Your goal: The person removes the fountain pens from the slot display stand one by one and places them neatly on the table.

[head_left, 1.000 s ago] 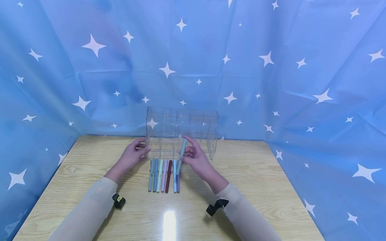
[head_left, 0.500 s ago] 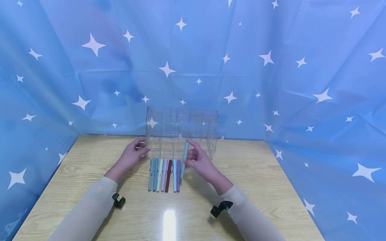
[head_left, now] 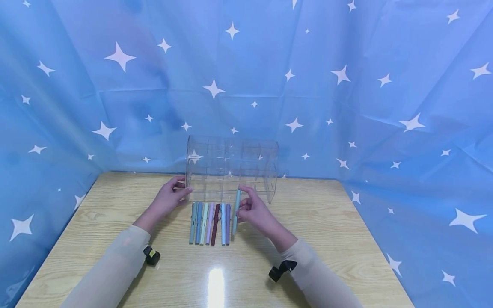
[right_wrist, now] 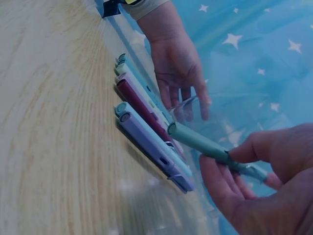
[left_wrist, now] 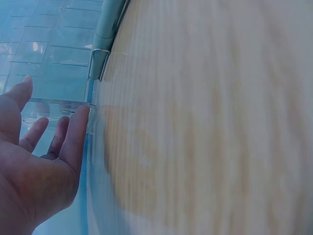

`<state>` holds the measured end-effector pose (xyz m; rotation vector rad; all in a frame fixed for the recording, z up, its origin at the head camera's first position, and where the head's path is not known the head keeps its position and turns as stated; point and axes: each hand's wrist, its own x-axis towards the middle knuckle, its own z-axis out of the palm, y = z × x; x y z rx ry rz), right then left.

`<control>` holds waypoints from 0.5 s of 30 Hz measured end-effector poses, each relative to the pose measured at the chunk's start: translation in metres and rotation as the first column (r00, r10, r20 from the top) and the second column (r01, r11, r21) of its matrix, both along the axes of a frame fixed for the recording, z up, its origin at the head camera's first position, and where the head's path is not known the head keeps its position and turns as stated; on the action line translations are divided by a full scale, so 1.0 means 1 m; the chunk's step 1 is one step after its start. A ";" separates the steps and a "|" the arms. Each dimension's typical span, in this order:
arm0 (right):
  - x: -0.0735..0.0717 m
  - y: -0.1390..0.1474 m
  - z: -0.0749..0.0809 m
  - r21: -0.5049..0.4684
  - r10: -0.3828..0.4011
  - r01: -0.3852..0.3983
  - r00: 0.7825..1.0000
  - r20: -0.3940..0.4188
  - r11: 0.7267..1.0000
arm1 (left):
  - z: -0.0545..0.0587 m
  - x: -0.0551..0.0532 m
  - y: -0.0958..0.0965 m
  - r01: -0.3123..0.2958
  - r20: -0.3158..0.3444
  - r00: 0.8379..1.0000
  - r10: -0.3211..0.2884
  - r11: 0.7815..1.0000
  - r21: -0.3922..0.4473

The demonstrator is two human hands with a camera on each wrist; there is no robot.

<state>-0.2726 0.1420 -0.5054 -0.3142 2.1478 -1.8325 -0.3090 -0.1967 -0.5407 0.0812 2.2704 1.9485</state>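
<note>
Between thumb and fingers, my right hand (head_left: pixel 257 214) pinches a teal pen (right_wrist: pixel 198 143). The pen is held just right of a row of capped pens, its far end near the front of a clear compartment organizer (head_left: pixel 187 160). Rightmost in that row lies a purple pen (head_left: pixel 228 224), beside a light blue pen (head_left: pixel 223 226) and a dark red pen (head_left: pixel 215 226). At the organizer's left side, my left hand (head_left: pixel 168 199) rests with fingers fairly straight against its wall; in the left wrist view its thumb (left_wrist: pixel 20 90) stands apart from the fingers.
The row also has several blue, green and lilac pens (head_left: pixel 204 224) at its left. All lie on a wood-grain table (head_left: pixel 327 222). A blue star-patterned cloth (head_left: pixel 269 107) hangs right behind the organizer and along both sides.
My right hand has carried the teal pen from over the purple pen to the right and lowered it toward the table, closer to me. The left hand has stayed at the organizer.
</note>
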 end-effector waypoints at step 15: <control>-0.001 -0.001 -0.017 0.212 0.055 -0.042 0.997 -0.056 0.976 | 0.000 0.000 0.000 0.001 -0.004 1.000 -0.001 1.000 -0.016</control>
